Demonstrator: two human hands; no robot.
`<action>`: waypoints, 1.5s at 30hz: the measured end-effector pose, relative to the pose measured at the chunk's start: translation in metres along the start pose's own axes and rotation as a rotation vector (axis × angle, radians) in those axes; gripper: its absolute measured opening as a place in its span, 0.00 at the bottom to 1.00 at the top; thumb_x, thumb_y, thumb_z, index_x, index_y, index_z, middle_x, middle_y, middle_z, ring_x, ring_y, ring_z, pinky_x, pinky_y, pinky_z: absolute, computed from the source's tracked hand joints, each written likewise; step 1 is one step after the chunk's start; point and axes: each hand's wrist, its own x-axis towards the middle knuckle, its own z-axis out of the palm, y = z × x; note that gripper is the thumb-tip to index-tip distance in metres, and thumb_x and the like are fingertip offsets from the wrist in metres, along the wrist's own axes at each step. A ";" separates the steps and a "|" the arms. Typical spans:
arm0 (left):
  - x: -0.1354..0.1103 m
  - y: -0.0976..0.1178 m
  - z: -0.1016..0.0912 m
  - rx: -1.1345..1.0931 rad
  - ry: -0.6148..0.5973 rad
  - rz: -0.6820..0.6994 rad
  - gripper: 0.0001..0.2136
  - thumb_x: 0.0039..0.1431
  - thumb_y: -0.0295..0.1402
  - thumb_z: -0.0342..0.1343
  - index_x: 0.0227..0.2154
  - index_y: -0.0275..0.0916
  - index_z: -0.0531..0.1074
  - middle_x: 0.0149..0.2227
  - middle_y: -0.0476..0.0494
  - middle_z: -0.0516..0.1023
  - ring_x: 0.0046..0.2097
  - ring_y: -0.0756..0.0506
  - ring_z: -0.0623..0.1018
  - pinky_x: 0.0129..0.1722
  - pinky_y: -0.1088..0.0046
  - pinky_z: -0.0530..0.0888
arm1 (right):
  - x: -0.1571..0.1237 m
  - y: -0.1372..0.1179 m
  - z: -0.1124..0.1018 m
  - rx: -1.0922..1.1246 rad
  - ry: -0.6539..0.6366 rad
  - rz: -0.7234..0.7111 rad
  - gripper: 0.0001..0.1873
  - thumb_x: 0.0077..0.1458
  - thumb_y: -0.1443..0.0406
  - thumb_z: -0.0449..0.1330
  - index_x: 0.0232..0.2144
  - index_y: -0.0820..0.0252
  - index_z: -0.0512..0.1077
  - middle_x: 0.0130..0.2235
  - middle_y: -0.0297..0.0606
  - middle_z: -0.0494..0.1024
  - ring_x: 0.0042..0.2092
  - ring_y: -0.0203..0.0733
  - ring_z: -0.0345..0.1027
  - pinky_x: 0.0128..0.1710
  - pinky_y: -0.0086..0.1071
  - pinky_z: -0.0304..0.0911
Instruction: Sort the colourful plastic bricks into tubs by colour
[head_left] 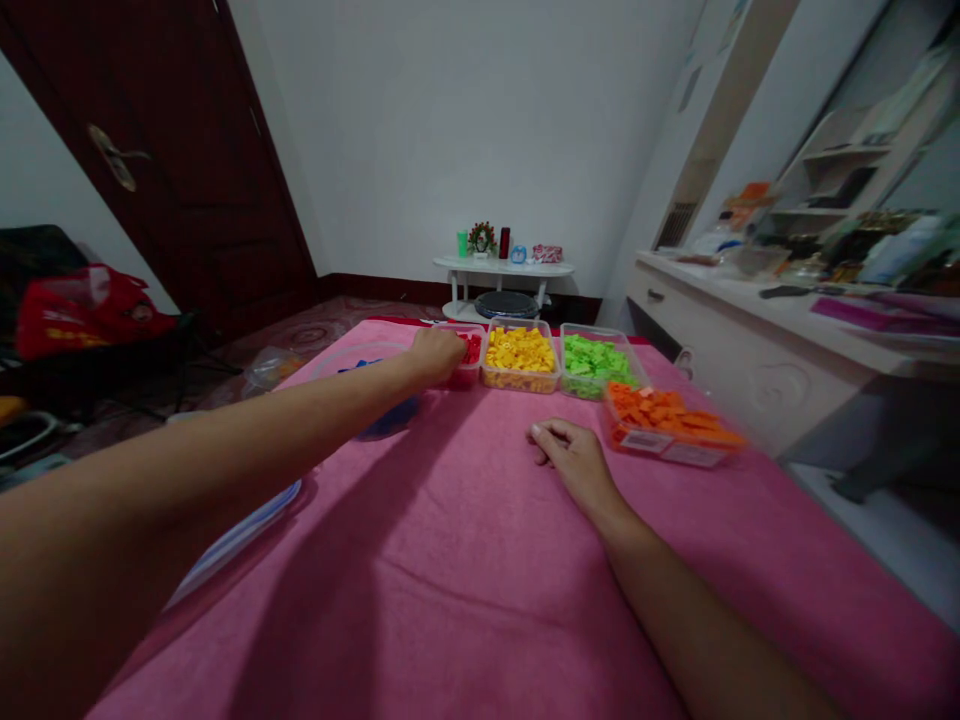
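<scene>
My left hand [437, 355] reaches across the table to the box of red pieces [470, 372]. Its fingers are bent down at the box and hidden behind the back of the hand, so any grip is out of sight. Under that forearm stands a round clear tub of blue pieces [386, 418], partly covered. My right hand [576, 458] rests on the pink cloth [480, 520], left of the box of orange pieces [667, 415]. Its fingers are curled in with the thumb along them; the inside of the hand does not show.
Clear boxes of yellow pieces [521, 352] and green pieces [596, 362] stand along the far edge. A blue-white striped item [244, 535] lies at the left edge. Beyond is a low white table [502, 267]; a cluttered white dresser [750, 320] flanks the right side.
</scene>
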 end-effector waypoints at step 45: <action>-0.113 0.069 0.076 -0.866 0.333 0.049 0.22 0.57 0.36 0.50 0.55 0.46 0.65 0.55 0.42 0.67 0.55 0.41 0.65 0.57 0.62 0.63 | 0.037 -0.093 0.098 -0.281 -0.107 -0.406 0.11 0.54 0.63 0.56 0.37 0.58 0.75 0.43 0.43 0.75 0.46 0.46 0.68 0.46 0.38 0.63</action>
